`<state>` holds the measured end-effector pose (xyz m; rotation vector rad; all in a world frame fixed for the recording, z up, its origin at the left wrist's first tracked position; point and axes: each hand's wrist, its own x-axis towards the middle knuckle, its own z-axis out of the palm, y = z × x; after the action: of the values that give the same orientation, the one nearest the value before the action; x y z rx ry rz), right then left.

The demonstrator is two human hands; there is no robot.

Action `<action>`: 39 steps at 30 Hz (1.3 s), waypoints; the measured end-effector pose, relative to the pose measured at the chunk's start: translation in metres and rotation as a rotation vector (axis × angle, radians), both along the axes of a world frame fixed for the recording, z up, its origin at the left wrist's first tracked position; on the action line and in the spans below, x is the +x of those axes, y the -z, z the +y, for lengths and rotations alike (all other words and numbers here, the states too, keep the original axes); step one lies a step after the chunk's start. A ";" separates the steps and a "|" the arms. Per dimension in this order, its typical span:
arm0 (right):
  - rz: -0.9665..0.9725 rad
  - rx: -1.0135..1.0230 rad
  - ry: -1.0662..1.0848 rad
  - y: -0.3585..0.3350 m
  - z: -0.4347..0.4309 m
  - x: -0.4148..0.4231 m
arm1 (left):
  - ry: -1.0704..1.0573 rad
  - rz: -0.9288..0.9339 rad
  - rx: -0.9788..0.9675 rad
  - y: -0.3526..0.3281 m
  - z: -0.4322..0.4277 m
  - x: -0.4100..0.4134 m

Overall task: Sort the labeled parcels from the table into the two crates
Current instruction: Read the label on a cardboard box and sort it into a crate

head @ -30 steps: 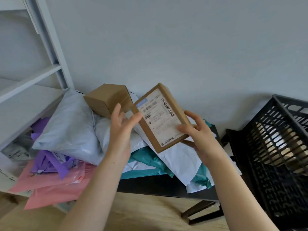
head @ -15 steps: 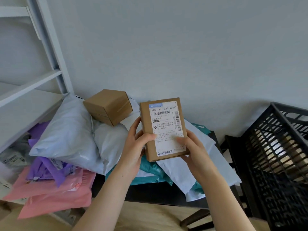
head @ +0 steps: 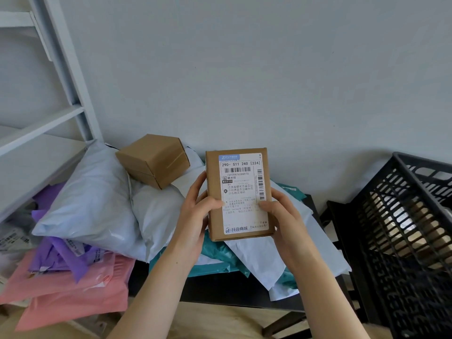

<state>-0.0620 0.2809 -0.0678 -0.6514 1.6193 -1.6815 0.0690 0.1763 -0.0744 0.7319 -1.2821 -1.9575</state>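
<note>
Over on the left the soft stuff is piling up: pink mailers (head: 73,297), purple mailers (head: 61,253) and a puffy pale poly bag (head: 93,204). All floppy, and I'm guessing they'd sag if grabbed by one corner. A small brown carton (head: 152,160) is sitting on the pale bag.

In the middle, both hands are holding the flat cardboard box (head: 238,194) upright above the worktop (head: 220,287), label facing the camera. The left hand (head: 193,216) is gripping the left long edge with its thumb on the front, and the right hand (head: 283,216) is mirroring it on the right edge. The box is looking stiff and probably light, so the long edges seem the spot to hold.

The black crate (head: 403,228) is waiting on the right, with something brownish showing through its slats.
</note>
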 end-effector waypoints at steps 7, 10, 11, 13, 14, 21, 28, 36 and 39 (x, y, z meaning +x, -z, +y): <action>-0.005 0.026 0.010 0.003 0.004 -0.001 | -0.006 -0.002 0.023 0.001 0.004 0.000; -0.009 0.055 0.011 0.004 0.007 0.000 | 0.003 0.001 0.016 0.004 0.004 0.000; -0.010 0.064 0.012 0.004 0.007 0.001 | 0.008 0.002 0.013 0.005 0.004 0.000; -0.009 0.075 0.014 0.005 0.007 0.002 | 0.015 0.006 0.008 0.007 0.003 0.001; -0.010 0.076 0.014 0.006 0.008 0.002 | 0.017 0.010 0.009 0.007 0.003 0.001; -0.008 0.071 0.013 0.005 0.007 0.005 | 0.030 0.040 0.038 0.008 0.003 0.003; -0.039 0.056 0.037 0.003 0.006 0.006 | 0.037 0.033 0.029 0.009 0.004 0.003; -0.045 0.058 0.063 0.001 0.008 0.006 | 0.048 0.026 0.001 0.008 0.004 0.000; -0.052 0.059 0.077 0.001 0.007 0.005 | 0.051 0.025 0.002 0.008 0.005 0.000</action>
<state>-0.0572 0.2884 -0.0684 -0.5182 1.6700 -1.6847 0.0688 0.1808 -0.0822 0.6798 -1.2955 -2.0029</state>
